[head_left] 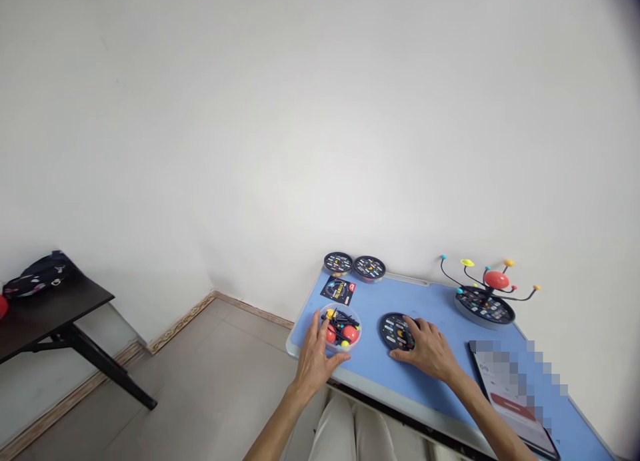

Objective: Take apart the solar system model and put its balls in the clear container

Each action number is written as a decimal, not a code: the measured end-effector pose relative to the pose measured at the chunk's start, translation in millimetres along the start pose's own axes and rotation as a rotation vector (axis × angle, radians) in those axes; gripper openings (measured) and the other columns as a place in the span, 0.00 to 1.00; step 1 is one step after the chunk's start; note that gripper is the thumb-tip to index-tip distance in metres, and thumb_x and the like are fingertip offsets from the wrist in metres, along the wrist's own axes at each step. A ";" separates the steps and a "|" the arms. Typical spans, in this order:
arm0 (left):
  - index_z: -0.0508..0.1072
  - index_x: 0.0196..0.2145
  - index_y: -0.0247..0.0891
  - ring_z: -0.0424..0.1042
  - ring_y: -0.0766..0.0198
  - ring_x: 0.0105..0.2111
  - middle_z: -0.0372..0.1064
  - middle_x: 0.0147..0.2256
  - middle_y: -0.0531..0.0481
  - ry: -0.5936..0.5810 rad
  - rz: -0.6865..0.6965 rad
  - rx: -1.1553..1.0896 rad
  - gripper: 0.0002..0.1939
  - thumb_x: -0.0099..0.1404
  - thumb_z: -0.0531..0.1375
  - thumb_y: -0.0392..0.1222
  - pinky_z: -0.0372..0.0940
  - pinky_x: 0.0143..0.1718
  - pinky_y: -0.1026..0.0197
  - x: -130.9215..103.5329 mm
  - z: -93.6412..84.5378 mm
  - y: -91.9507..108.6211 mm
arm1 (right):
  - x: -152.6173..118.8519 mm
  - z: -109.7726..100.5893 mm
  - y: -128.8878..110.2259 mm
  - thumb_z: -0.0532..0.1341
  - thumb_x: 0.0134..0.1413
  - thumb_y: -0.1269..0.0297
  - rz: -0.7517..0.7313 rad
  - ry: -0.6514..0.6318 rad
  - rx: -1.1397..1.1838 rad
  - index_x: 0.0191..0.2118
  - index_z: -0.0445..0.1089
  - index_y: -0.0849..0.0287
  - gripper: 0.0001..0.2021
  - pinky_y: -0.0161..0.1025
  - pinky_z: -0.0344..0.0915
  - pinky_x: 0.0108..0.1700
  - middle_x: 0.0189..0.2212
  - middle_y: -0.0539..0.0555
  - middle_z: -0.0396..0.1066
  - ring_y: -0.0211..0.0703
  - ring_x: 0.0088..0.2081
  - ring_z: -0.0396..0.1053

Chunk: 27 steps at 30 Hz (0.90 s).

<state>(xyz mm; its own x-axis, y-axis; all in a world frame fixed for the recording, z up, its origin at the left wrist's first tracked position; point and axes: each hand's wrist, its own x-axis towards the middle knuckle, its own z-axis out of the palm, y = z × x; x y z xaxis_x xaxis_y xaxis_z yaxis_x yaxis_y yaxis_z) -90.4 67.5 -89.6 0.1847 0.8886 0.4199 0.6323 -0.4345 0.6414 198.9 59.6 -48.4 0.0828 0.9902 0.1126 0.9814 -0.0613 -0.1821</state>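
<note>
Left hand [314, 360] is curved round the tub [359, 322], right hand [431, 348] laid over the disc [393, 331] right of the tub; grip cannot be told.

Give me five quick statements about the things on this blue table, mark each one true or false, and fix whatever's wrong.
1. The left hand is beside the clear bowl. True.
2. That bowl holds only yellow balls. False: it also holds red balls and black rods.
3. The right hand is at a round black disc. True.
4. The large ball on the standing model is blue. False: the model's large ball is red.
5. A dark card lies farther left than the model. True.
</note>
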 end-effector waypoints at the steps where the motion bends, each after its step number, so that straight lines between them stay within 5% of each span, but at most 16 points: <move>1: 0.58 0.63 0.41 0.50 0.48 0.67 0.43 0.69 0.38 -0.009 -0.003 0.006 0.39 0.58 0.67 0.48 0.56 0.63 0.44 0.0 -0.2 0.6 | -1.5 -1.7 1.7 0.65 0.44 0.45 0.009 0.001 0.007 0.61 0.62 0.57 0.39 0.50 0.58 0.52 0.52 0.64 0.68 0.61 0.53 0.64; 6: 0.60 0.63 0.41 0.49 0.46 0.67 0.43 0.69 0.37 -0.045 0.005 0.022 0.39 0.57 0.67 0.50 0.54 0.64 0.42 -0.4 -1.3 6.0 | -9.8 -15.8 5.8 0.64 0.45 0.45 0.018 0.081 0.110 0.61 0.61 0.57 0.38 0.50 0.61 0.51 0.53 0.63 0.66 0.60 0.52 0.64; 12: 0.49 0.67 0.43 0.46 0.47 0.68 0.41 0.69 0.38 -0.008 -0.006 -0.013 0.46 0.58 0.67 0.50 0.53 0.64 0.42 1.7 -0.4 5.4 | -13.5 -31.8 -18.7 0.65 0.42 0.44 -0.098 0.112 0.295 0.62 0.59 0.54 0.41 0.48 0.63 0.54 0.55 0.61 0.64 0.57 0.55 0.63; 27: 0.60 0.63 0.46 0.47 0.46 0.67 0.42 0.69 0.42 -0.089 -0.021 -0.028 0.38 0.57 0.67 0.47 0.52 0.65 0.40 4.5 -4.5 3.1 | -23.1 -1.5 -25.0 0.68 0.39 0.45 -0.103 0.045 0.318 0.62 0.60 0.53 0.42 0.52 0.62 0.56 0.54 0.61 0.64 0.59 0.55 0.63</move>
<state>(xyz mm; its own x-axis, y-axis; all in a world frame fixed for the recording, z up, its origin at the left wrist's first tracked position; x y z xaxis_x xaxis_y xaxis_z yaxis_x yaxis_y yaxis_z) -91.0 69.4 -82.8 0.2387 0.9066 0.3481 0.6159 -0.4184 0.6675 172.6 38.1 -45.0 0.0007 0.9821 0.1881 0.8825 0.0878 -0.4621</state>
